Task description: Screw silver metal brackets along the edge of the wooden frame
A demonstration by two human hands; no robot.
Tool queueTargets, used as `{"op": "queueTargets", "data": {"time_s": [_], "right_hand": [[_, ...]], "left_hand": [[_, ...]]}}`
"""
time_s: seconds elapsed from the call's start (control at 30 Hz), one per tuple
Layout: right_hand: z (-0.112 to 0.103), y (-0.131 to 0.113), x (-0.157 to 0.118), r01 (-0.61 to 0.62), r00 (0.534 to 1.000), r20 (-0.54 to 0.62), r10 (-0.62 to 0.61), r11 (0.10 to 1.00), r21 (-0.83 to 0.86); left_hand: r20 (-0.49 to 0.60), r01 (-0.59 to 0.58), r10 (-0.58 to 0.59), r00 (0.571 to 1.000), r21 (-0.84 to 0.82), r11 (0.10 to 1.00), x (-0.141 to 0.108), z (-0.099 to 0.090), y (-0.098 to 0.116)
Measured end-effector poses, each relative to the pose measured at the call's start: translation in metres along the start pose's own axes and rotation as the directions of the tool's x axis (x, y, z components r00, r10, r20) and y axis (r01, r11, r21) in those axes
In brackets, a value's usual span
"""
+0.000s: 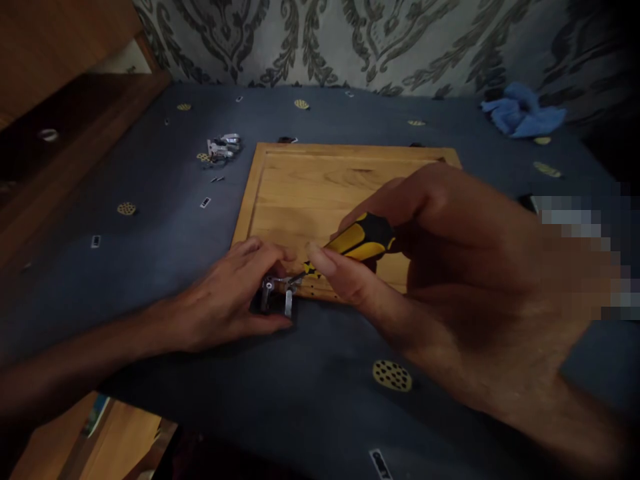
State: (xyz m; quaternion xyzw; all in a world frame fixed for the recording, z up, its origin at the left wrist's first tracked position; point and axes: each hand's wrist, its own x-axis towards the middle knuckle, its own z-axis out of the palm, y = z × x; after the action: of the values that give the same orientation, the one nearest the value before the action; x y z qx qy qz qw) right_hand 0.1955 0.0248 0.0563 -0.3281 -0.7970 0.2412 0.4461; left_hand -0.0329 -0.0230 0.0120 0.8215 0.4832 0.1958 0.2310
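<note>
My right hand is closed round the yellow-and-black handle of a screwdriver. The shaft points down and left, its tip at a metal cabinet hinge on the near left edge of a wooden cabinet door. Curled around that hinge, my left hand steadies it with thumb and fingers. The door lies flat on the cloth, and a few small dark holes show along its near edge. My right hand hides the door's right part.
Several loose metal hinges lie on the patterned blue cloth, with small screws nearby. A crumpled blue rag is at the back right. An open wooden cabinet borders the left, and a patterned wall stands behind.
</note>
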Motion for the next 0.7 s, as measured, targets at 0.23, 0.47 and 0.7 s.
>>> {"op": "queueTargets", "data": {"time_s": [0.23, 0.47, 0.7], "right_hand": [[-0.0011, 0.0025, 0.0031, 0.059, 0.998, 0.028, -0.059, 0.998, -0.005], [-0.0001, 0.006, 0.0035, 0.108, 0.988, 0.103, -0.115, 0.992, 0.07], [-0.0073, 0.0014, 0.0013, -0.093, 0.981, 0.185, 0.051, 0.97, 0.225]], "left_hand": [[-0.007, 0.002, -0.002, 1.0, 0.002, 1.0, -0.0005, 0.0001, 0.0001], [0.039, -0.004, 0.003, 0.999, 0.008, 1.0, 0.0012, -0.0006, -0.003], [0.028, 0.007, -0.006, 1.0, -0.029, 1.0, 0.0001, -0.0022, 0.0003]]}}
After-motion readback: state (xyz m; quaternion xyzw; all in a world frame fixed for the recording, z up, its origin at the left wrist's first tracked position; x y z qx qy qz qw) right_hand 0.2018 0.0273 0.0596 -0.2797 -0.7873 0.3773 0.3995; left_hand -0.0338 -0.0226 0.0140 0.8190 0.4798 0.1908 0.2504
